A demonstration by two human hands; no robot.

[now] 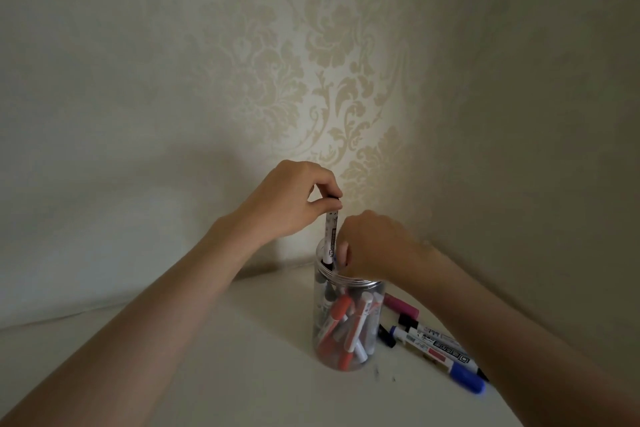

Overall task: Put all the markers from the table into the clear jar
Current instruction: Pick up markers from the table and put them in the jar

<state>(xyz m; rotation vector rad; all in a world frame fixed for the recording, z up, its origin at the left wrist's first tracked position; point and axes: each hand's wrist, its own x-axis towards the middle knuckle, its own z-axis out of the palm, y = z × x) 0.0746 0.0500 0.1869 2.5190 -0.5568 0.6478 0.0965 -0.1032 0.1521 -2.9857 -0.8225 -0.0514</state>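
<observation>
A clear jar (pixel 349 280) stands on the white table (pixel 225 357) and holds several markers (pixel 337 317), orange and white among them. My left hand (pixel 291 198) pinches the black top end of a white marker (pixel 330 236) that stands upright, with its lower end inside the jar's mouth. My right hand (pixel 377 243) hangs over the jar's mouth with fingers curled down at the rim, right beside that marker. Whether it holds anything is hidden. Several more markers (pixel 436 345) lie on the table to the right of the jar, one of them pink (pixel 400 305) and one with a blue cap (pixel 465 376).
The table sits in a corner. Patterned wallpaper (pixel 332 80) rises close behind the jar and along the right side. My right forearm crosses above the loose markers. Bare tabletop stretches left and in front of the jar.
</observation>
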